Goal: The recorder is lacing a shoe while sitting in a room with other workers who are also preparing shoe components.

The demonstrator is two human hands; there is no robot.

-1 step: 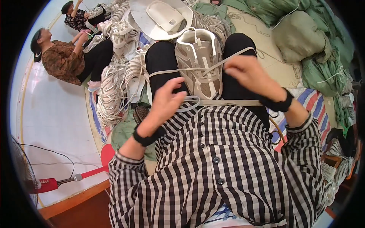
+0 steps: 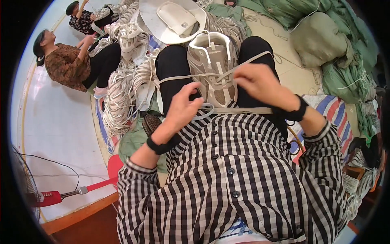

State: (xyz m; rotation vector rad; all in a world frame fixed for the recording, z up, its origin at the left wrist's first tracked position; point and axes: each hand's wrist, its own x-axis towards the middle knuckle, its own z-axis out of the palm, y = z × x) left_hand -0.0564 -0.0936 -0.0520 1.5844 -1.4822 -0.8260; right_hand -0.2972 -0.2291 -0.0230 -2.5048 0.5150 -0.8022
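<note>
A beige and grey shoe upper (image 2: pixel 215 53) with white edging stands between my knees, its toe end toward my lap. A flat beige shoelace (image 2: pixel 174 78) crosses it and stretches over both thighs. My left hand (image 2: pixel 183 106) is at the shoe's left side, thumb and fingers apart, holding nothing visible. My right hand (image 2: pixel 260 83) hovers at the shoe's right side by the lace. Its fingers are pinched together, and what they hold, if anything, is hidden. A pale loop (image 2: pixel 208 106) lies under my left fingertips. A flat beige band (image 2: pixel 243 110) runs across my lap.
Piles of pale shoe uppers (image 2: pixel 120 99) lie to the left, where two people sit working. Ahead is a white tray-like piece (image 2: pixel 148 18) with a white pad. Green sacks (image 2: pixel 321 38) fill the far right. A red-handled object (image 2: pixel 53 198) is at lower left.
My right hand has moved left and slightly down, closer to the shoe. My left hand has shifted a little to the right. The shoe stays in place.
</note>
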